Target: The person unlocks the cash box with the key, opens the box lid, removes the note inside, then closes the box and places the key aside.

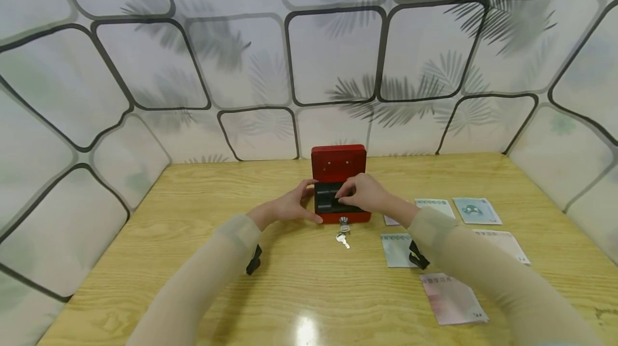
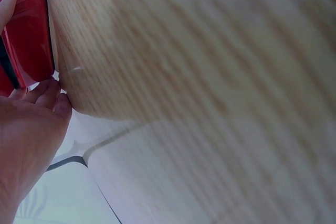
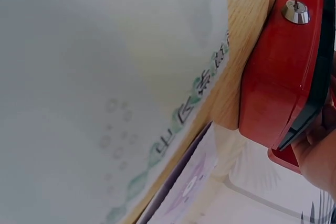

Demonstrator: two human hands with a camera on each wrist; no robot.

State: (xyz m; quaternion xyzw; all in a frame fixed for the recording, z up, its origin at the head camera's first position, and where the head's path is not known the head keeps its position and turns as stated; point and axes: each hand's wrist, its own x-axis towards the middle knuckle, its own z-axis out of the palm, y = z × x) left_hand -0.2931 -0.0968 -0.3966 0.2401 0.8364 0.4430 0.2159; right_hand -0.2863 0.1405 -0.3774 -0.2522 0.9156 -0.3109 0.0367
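Note:
A small red cash box [image 1: 333, 218] stands on the table with its lid [image 1: 338, 162] raised. Inside sits a black tray [image 1: 324, 196] with compartments. My left hand [image 1: 289, 206] grips the box's left side, thumb at the front corner; in the left wrist view its fingers [image 2: 47, 95] bend round the far end. My right hand [image 1: 364, 193] reaches over the tray, thumb and fingertips pinched together at its middle divider; the fingertips are partly hidden in the right wrist view. A key [image 1: 343, 240] hangs on a ring from the front lock [image 3: 296, 11].
Several printed paper notes lie at the right: a blue one [image 1: 477, 211], a pink one [image 1: 454, 300], a green one [image 1: 399, 252] under my right forearm, and a purple one [image 3: 189, 182] beside the box. A patterned curtain [image 1: 260, 131] rises behind the wooden table [image 1: 193, 260].

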